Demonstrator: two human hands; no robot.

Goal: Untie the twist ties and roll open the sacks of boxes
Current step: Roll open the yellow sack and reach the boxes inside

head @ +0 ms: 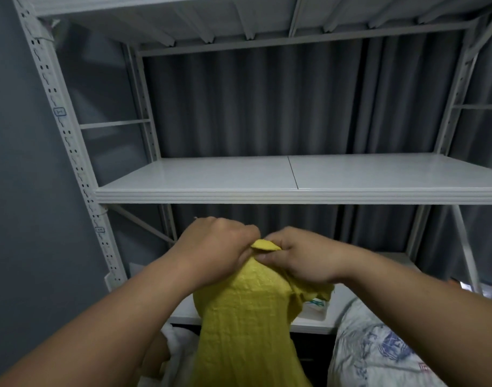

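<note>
I had my left hand (214,244) and right hand (300,258) both pinching the yellow sack (239,331) at its bunched neck, steadying it for untying.

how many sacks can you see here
2 clearly: the yellow sack at centre, its gathered top gripped by the left hand and right hand; a white printed sack at lower right. White material at lower left may be another.
</note>
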